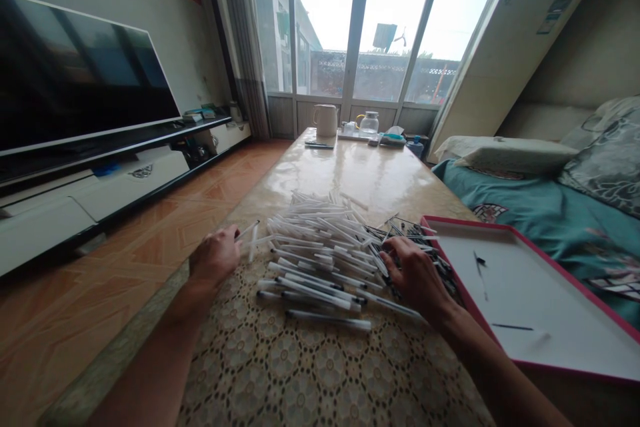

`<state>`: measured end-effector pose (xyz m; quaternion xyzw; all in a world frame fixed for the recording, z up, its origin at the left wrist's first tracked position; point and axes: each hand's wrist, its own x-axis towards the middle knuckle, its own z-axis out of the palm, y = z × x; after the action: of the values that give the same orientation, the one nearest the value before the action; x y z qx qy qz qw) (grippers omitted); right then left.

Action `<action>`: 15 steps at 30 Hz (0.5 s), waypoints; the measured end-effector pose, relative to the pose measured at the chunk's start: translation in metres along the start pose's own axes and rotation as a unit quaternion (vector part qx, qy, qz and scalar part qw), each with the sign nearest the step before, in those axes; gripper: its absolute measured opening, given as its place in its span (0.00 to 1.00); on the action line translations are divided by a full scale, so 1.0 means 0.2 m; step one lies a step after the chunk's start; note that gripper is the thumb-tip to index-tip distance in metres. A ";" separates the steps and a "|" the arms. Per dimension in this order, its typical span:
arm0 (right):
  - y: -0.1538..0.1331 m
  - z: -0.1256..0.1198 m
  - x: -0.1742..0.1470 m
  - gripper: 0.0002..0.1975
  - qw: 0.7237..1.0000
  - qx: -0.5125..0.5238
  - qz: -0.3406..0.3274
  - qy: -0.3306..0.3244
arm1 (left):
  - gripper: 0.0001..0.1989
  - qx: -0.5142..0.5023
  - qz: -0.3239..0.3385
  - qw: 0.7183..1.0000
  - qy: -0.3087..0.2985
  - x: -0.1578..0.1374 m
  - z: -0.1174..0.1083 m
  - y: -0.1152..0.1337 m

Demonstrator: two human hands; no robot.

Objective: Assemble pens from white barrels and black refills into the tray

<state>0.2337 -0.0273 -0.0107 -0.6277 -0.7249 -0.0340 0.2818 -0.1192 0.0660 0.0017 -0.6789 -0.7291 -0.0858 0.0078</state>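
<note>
My left hand (pixel 216 256) is closed at the table's left side, pinching a thin pen (pixel 248 230) with a dark end. Just right of it, a loose white barrel lies on the patterned tabletop. A large heap of white pen barrels (pixel 320 233) fills the middle, with several dark-ended pens (pixel 315 283) along its near side. My right hand (pixel 413 273) reaches over the heap's right edge, fingers bent down among black pen refills (pixel 443 267). What those fingers hold, if anything, is hidden.
A shallow white box with a red rim (pixel 560 260) sits at the right, with a few dark pen parts inside. Farther back on the table stand a beige kettle (pixel 325 120), a glass pitcher (pixel 369 123) and a tissue pack (pixel 393 137). A sofa (pixel 465 183) borders the right.
</note>
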 end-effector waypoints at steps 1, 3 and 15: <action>-0.01 0.00 -0.01 0.06 1.000 0.008 -0.001 -0.004 | 0.13 -0.001 0.001 1.000 -0.007 0.00 0.00 0.00; -0.02 0.01 -0.03 0.06 1.000 0.021 0.002 -0.013 | 0.12 -0.009 0.010 1.000 -0.022 0.01 0.01 -0.01; 0.02 0.04 -0.09 0.06 0.998 0.057 0.013 -0.019 | 0.17 -0.104 0.023 0.994 -0.014 0.05 0.02 -0.08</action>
<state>0.2352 -0.0390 -0.0258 -0.6200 -0.7229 0.0230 0.3041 -0.1362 0.0755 -0.0035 -0.6941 -0.7002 -0.1512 -0.0712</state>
